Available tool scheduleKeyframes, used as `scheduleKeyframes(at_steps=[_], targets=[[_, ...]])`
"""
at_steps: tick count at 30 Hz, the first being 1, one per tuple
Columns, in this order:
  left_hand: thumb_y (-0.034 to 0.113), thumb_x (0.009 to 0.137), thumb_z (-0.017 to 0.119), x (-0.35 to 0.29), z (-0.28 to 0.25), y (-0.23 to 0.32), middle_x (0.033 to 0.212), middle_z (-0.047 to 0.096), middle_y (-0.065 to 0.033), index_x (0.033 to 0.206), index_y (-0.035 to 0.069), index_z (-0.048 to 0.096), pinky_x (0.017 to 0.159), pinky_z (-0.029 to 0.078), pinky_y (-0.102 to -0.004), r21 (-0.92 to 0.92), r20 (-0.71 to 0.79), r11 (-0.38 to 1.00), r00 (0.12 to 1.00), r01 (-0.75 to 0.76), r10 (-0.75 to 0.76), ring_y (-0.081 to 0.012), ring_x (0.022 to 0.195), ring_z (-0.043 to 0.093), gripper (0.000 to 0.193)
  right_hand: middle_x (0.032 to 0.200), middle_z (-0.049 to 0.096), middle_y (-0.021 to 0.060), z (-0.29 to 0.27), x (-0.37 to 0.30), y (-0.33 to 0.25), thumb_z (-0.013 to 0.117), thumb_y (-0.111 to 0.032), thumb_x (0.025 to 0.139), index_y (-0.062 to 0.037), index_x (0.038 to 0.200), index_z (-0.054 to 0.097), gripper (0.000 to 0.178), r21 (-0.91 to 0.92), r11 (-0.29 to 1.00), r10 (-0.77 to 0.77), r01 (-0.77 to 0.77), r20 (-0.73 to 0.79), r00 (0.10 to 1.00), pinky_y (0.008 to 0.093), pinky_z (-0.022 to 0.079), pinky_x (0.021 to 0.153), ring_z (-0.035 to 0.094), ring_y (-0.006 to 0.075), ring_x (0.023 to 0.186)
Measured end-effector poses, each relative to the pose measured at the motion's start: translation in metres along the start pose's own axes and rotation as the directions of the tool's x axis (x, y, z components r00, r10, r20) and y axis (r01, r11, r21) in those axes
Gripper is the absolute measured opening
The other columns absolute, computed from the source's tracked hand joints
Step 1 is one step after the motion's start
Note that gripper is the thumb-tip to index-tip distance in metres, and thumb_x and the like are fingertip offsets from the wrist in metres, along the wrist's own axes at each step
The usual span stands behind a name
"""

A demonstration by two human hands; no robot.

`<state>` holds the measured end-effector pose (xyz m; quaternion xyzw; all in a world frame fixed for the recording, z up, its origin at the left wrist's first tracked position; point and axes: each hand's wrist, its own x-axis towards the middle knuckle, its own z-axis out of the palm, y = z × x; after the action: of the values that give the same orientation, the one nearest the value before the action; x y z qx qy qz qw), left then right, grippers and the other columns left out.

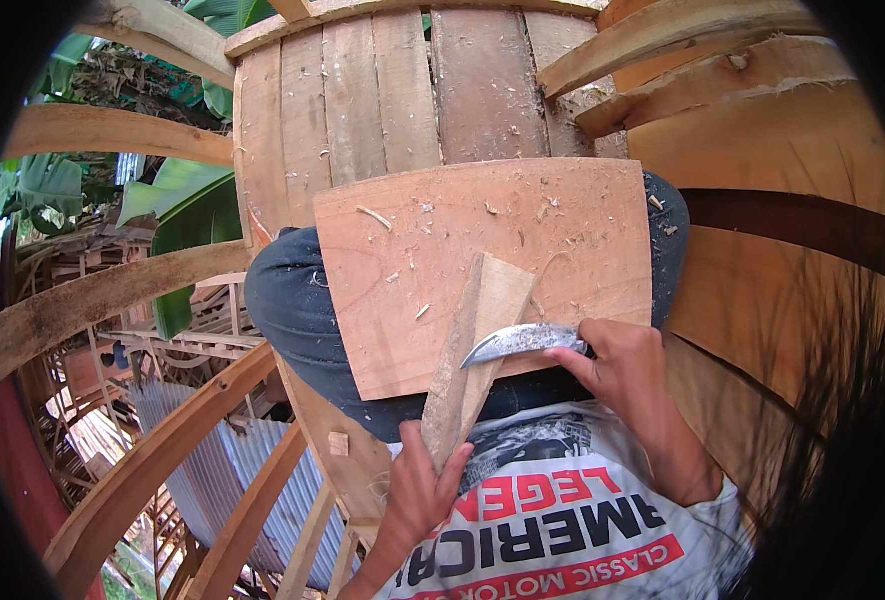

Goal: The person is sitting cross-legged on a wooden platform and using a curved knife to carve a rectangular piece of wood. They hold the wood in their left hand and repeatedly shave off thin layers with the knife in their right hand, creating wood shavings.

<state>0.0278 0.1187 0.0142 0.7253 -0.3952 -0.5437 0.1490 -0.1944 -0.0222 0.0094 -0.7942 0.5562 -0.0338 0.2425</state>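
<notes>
My left hand (429, 480) is closed around the lower end of a tapered wooden piece (482, 320), which slants up and away over my lap. In my right hand (617, 362) is a knife (522, 341) with a curved, worn metal blade. The blade points left and lies across the middle of the wooden piece, its tip near the left edge. My fingers hide the knife's handle. Beneath the wood, a flat reddish wooden board (392, 290) rests across my thighs, with shavings scattered over it.
I sit on a plank floor (352, 100) sprinkled with shavings. Curved wooden ribs (122, 270) rise at the left, with more at the upper right. Wide planks (762, 310) line the right side. A small wood block (338, 443) lies at lower left; corrugated sheets (272, 490) show beyond the ribs.
</notes>
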Motion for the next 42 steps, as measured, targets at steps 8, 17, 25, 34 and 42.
scheduleKeyframes(at_steps=[8, 17, 25, 34, 42], targets=[[0.031, 0.088, 0.062, 0.001, -0.002, -0.003, 0.082, 0.058, -0.0343, 0.108, -0.005, 0.037, 0.065, 0.047, -0.049, -0.031, 0.007, 0.999, 1.0, -0.022, 0.023, -0.0511, 0.079, 0.059, 0.048, 0.056, 0.057, 0.0156, -0.033, 0.011, 0.014, 0.067, -0.046, 0.08, -0.0038, 0.064, 0.059, 0.046, -0.048, 0.98, 0.193, -0.193, -0.011, 0.981, 0.0388, 0.046, 0.049, 0.06, 0.0329, 0.054], [0.032, 0.087, 0.063, 0.003, -0.002, -0.004, 0.083, 0.058, -0.0331, 0.106, -0.004, 0.037, 0.066, 0.047, -0.0486, -0.016, -0.01, 1.0, 1.0, 0.014, -0.014, -0.0499, 0.08, 0.059, 0.048, 0.055, 0.057, 0.0146, -0.01, 0.017, -0.002, 0.066, -0.047, 0.081, -0.0047, 0.063, 0.059, 0.046, -0.145, 0.988, 0.057, -0.05, 0.043, 0.997, 0.0378, 0.045, 0.048, 0.059, 0.0303, 0.051], [0.033, 0.087, 0.064, 0.005, -0.004, -0.007, 0.085, 0.058, -0.033, 0.107, -0.004, 0.037, 0.069, 0.048, -0.0477, -0.067, 0.054, 0.996, 0.997, 0.053, -0.05, -0.049, 0.082, 0.059, 0.049, 0.056, 0.055, 0.0108, -0.024, 0.001, -0.011, 0.069, -0.044, 0.078, -0.0056, 0.063, 0.054, 0.044, -0.051, 0.997, -0.058, 0.064, 0.119, 0.991, 0.0357, 0.044, 0.046, 0.057, 0.0275, 0.049], [0.033, 0.088, 0.063, 0.009, -0.006, -0.004, 0.084, 0.058, -0.0329, 0.106, -0.004, 0.036, 0.068, 0.048, -0.0476, -0.103, 0.063, 0.994, 0.998, 0.036, -0.03, -0.0493, 0.082, 0.06, 0.049, 0.053, 0.054, 0.0082, -0.003, 0.003, -0.015, 0.071, -0.05, 0.072, -0.0076, 0.061, 0.055, 0.046, -0.12, 0.991, -0.046, 0.057, 0.091, 0.995, 0.0357, 0.044, 0.045, 0.057, 0.0263, 0.048], [0.032, 0.088, 0.063, 0.012, -0.005, 0.0, 0.084, 0.059, -0.0331, 0.106, -0.004, 0.036, 0.067, 0.049, -0.0473, -0.134, 0.08, 0.991, 0.997, 0.014, -0.004, -0.049, 0.082, 0.06, 0.049, 0.055, 0.054, 0.0143, 0.008, 0.013, 0.011, 0.069, -0.048, 0.078, -0.0023, 0.065, 0.058, 0.048, -0.168, 0.975, 0.108, -0.145, -0.209, 0.972, 0.0359, 0.042, 0.045, 0.055, 0.0291, 0.047]])
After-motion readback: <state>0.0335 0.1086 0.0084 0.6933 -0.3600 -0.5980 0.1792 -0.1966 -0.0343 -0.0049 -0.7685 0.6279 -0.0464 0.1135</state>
